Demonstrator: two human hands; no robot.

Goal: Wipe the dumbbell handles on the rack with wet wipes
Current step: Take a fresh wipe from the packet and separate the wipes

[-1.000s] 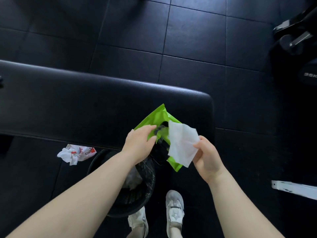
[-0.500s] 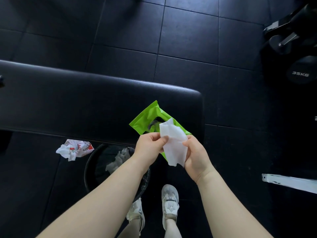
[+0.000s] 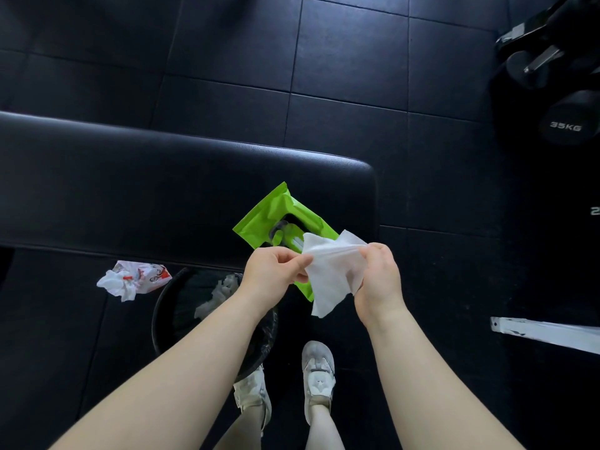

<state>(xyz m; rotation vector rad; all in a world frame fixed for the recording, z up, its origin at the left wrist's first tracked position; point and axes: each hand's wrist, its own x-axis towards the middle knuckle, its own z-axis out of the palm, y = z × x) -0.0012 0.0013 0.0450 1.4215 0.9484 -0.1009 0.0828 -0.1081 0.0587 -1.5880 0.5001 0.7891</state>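
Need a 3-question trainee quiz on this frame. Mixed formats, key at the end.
1. True or false: the left hand and the right hand both pinch the white wipe.
2. The green wipe pack rests on: A) a chair B) the black bench C) a windowsill.
3. Fill in: the dumbbell at the top right is marked ____.

Key: 1 true; 2 B; 3 35KG.
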